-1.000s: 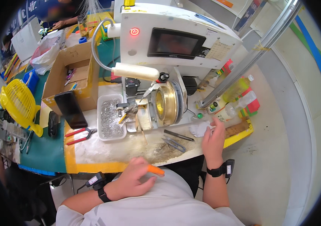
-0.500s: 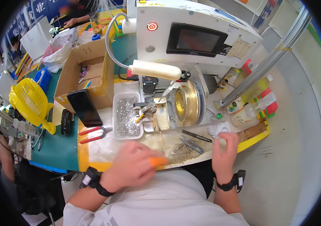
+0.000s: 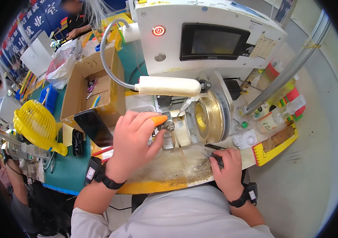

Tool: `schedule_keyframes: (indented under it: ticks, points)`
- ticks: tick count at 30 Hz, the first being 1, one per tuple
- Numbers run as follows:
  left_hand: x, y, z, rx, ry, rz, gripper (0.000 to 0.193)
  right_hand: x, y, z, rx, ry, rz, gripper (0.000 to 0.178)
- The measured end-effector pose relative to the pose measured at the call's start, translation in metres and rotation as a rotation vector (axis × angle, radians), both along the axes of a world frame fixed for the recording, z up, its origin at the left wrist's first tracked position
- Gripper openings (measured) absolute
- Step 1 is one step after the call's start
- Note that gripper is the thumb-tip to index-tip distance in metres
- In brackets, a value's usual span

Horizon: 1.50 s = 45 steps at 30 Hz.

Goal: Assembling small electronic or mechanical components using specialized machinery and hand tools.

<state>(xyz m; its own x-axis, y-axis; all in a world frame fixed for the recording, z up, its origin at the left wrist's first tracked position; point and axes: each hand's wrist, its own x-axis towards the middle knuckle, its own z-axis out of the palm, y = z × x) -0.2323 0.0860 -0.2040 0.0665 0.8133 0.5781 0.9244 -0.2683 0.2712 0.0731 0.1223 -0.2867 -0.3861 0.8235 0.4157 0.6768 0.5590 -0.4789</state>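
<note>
My left hand (image 3: 135,137), an orange cover on one finger, reaches over the bench. Its thumb and fingers close around a small metal clamp (image 3: 166,125) at the front of the machine. Whatever the clamp holds is hidden by the fingers. Beside the clamp is a round brass-coloured wheel (image 3: 201,117) in a ring-shaped housing. At the bench's front edge, my right hand (image 3: 229,169) grips small dark thread snips (image 3: 216,159), their points toward the machine. A plastic tray (image 3: 144,108) is mostly covered by my left hand.
A white machine (image 3: 165,51) with a screen stands behind, and a white lamp (image 3: 169,85) hangs over the work. Leftward are a cardboard box (image 3: 113,79), a leaning phone (image 3: 93,127) and a yellow fan (image 3: 38,123). Dark tweezers (image 3: 215,146) lie near my right hand. Bottles (image 3: 270,123) stand right.
My left hand has moved up and forward from the bench edge to the metal clamp. My right hand has come down and taken hold of the thread snips. The view has shifted slightly.
</note>
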Motion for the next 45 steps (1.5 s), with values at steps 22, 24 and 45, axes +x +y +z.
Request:
schedule_keyframes:
  ticks: [22,24,45]
  points:
    - [0.011,0.017,-0.045,0.144,-0.063,-0.024,0.061,-0.114,-0.015,0.078,-1.054,1.038,0.448,0.023]
    - [0.009,0.018,-0.051,0.179,-0.082,-0.028,0.061,-0.131,-0.008,0.076,-1.106,1.231,0.337,0.024]
    - [0.0,0.014,-0.046,0.077,-0.06,-0.125,0.056,-0.163,0.004,0.055,-0.854,1.351,0.255,0.007]
